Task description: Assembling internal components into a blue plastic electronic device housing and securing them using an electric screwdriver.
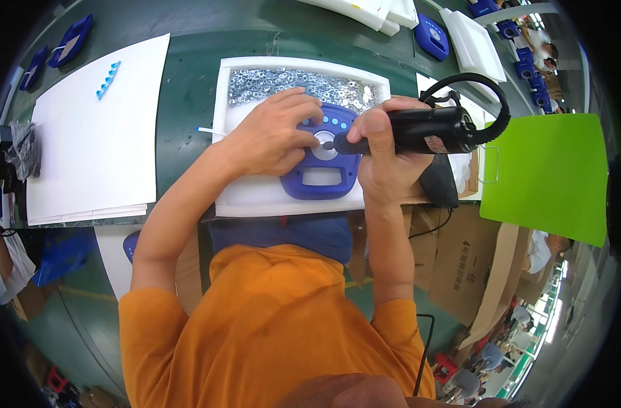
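Note:
A blue plastic housing with a rectangular opening, a round centre and a row of light-blue dots lies on a white foam tray. My left hand reaches over its left side, curled fingers and thumb gripping it near the centre; whether they also pinch a small part is hidden. In my right hand is a black electric screwdriver, held sideways with its tip pointing left at the round centre. Behind the housing, the tray's far part is filled with many small shiny metal pieces, perhaps nuts.
White sheets with a blue strip of small parts lie at left. More blue housings and white foam blocks sit at the back. A bright green board and a cardboard box are at right. Other people appear farther off.

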Motion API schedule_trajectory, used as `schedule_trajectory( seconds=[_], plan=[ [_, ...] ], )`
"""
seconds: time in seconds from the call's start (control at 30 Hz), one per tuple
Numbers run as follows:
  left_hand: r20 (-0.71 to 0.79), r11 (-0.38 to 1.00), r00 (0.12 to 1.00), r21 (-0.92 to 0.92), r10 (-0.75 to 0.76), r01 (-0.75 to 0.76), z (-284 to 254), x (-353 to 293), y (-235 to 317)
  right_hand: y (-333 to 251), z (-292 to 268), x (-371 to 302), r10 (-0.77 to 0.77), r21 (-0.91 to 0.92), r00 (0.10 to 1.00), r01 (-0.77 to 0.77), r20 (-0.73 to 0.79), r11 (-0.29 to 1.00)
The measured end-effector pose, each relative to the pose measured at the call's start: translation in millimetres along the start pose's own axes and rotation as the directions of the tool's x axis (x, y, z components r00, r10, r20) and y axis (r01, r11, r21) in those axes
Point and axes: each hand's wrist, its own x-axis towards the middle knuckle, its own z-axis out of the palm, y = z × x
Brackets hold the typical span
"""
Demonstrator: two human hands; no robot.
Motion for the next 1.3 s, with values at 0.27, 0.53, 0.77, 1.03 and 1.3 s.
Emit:
schedule_trajectory(
  seconds=[0.27,0.53,0.77,1.03,1.3],
  plan=[
    [-0.006,1.000,1.000,0.025,0.012,-0.012,1.1,0.7,0.4,5.7,-6.5,3.4,0.032,-0.032,0.998,-0.030,0.055,0.999],
    [-0.015,1.000,1.000,0.011,0.000,0.000,4.1,-0.2,-1.8,0.7,12.2,5.2,0.101,-0.172,0.995,-0.101,-0.009,0.980],
    [-0.013,1.000,1.000,0.025,-0.002,0.002,1.3,1.2,-1.3,0.6,7.5,5.2,0.084,-0.156,0.995,-0.076,0.050,0.985],
    [-0.006,1.000,1.000,0.026,-0.004,0.004,0.7,-0.4,-1.2,6.3,0.3,8.1,0.069,-0.145,0.988,-0.049,0.137,0.988],
    [-0.013,0.999,1.000,0.040,0.011,-0.010,2.3,3.5,-0.7,2.9,-6.1,9.5,0.088,-0.147,0.980,-0.062,0.178,0.987]
  ],
)
